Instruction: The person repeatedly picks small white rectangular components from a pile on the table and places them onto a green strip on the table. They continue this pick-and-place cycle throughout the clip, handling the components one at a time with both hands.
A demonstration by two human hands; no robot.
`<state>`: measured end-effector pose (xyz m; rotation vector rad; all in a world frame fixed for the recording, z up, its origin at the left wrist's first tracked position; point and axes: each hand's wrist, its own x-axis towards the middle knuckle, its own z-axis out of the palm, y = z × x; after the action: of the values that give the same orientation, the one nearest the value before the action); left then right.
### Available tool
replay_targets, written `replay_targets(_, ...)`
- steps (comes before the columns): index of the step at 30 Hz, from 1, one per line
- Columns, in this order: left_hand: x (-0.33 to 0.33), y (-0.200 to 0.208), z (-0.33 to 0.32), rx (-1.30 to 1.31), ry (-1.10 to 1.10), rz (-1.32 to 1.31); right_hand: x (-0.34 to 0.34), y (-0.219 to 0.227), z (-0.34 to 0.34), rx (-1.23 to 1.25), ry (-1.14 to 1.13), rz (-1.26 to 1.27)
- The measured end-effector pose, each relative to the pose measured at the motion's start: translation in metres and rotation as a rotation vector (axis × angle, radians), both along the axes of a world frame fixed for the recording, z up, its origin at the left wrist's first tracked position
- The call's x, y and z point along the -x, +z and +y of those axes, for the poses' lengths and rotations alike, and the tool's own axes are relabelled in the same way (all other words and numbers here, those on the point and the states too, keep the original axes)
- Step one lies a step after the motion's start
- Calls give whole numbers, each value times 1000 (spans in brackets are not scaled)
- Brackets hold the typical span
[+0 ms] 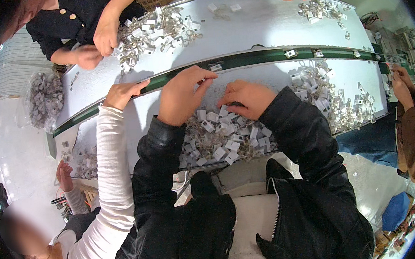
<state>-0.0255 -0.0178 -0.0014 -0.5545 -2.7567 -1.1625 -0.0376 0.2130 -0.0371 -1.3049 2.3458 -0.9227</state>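
Observation:
My left hand reaches over the near edge of the green conveyor belt, its thumb and forefinger stretched out and apart. Close to those fingertips, a small white block-shaped part lies on the belt. My right hand is bent down at the far edge of a heap of small white block-shaped parts, many with thin coiled leads. Its thumb and fingers are drawn together; whatever is between them is hidden. One white part rests just below these fingertips.
The green belt crosses the white worktop, carrying several parts toward the right. Another heap lies right of my arm. At my left a co-worker's white-sleeved arm reaches to the belt. Co-workers' hands work across. A filled plastic bag stands far left.

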Motion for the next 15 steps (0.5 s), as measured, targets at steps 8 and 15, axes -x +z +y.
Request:
replay_targets(8, -5, 3, 6, -109, -92, -257, 8, -8, 13, 170, -428, -224)
replay_targets(15, 2, -13, -17, -254, -294, -756, 19, 4, 31, 323, -361, -839)
